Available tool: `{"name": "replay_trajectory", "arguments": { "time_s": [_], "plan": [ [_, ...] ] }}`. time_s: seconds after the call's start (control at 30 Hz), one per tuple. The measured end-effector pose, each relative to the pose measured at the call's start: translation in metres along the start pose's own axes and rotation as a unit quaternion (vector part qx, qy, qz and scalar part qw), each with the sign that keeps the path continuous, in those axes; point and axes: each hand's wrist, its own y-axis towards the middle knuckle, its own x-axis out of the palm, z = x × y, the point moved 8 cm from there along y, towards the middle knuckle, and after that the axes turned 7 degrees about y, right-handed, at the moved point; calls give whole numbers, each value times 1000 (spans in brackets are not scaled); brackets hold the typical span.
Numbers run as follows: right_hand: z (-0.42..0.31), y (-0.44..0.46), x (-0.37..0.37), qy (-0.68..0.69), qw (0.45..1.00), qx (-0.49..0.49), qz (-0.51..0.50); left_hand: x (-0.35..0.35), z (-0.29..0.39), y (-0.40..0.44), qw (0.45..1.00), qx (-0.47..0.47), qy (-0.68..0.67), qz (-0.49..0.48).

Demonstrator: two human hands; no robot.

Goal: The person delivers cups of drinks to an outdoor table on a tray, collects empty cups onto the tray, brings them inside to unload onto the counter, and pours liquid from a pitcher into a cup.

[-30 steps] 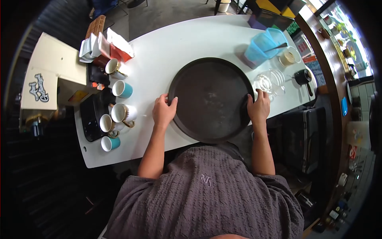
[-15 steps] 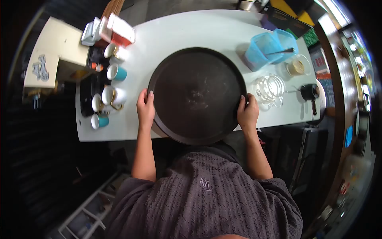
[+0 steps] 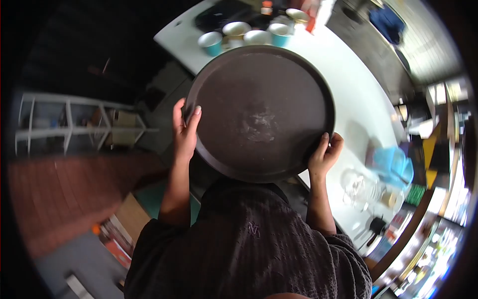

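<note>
A large round dark brown serving tray (image 3: 224,99) is held in front of my body, with whitish scuffs near its middle. My left hand (image 3: 186,127) grips its left rim, thumb over the edge. On the lower right rim my right hand (image 3: 326,154) is closed the same way, with the fingers underneath partly hidden. Nothing stands on the tray. Just beyond its far rim are a teal cup (image 3: 210,44), another teal cup (image 3: 280,35) and white cups (image 3: 236,30) on the white table (image 3: 353,84).
Blue plastic containers (image 3: 391,162), clear glassware (image 3: 356,189) and a small black pot (image 3: 378,225) stand on the table's right part. A white shelf rack (image 3: 69,124) is at the left, above a reddish-brown surface (image 3: 74,194). A black tray (image 3: 224,15) lies behind the cups.
My view and body have turned left, so the cups now appear beyond the tray and the glassware at lower right. Both hands still hold the tray, which has turned along with me.
</note>
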Motion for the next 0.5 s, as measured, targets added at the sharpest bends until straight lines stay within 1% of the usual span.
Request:
{"name": "replay_trajectory", "arguments": {
  "time_s": [0.03, 0.07, 0.17, 0.23, 0.27, 0.33, 0.37, 0.4, 0.43, 0.47, 0.5],
  "plan": [
    [8, 1, 3, 36, 999, 0, -22, -7, 0, -17, 999, -7, -9, 32],
    [-4, -3, 20, 63, 997, -9, -54, -32, 0, -29, 998, 0, -24, 59],
    [-35, -26, 71, 88, 986, -40, -139, -103, 0, -73, 986, -29, -38, 162],
    [-53, -49, 103, 105, 975, -29, -196, -147, 1, -103, 974, -40, 31, 221],
    [-59, -59, 116, 112, 969, -32, -218, -163, -1, -118, 968, -43, 31, 245],
    [-76, -87, 143, 98, 961, -42, -257, -204, 6, -151, 951, -27, 84, 296],
    [-84, -103, 157, 110, 953, -54, -278, -223, 8, -168, 945, -27, 82, 317],
    [-92, -119, 167, 117, 946, -58, -296, -241, 9, -186, 933, -48, 69, 349],
    [-102, -135, 176, 102, 941, -96, -309, -256, 7, -204, 921, -68, 55, 380],
    [-114, -151, 183, 88, 934, -133, -321, -272, 4, -221, 913, -69, 54, 399],
    [-128, -172, 194, 93, 929, -100, -345, -293, -2, -237, 906, -62, 39, 417]
  ]
}}
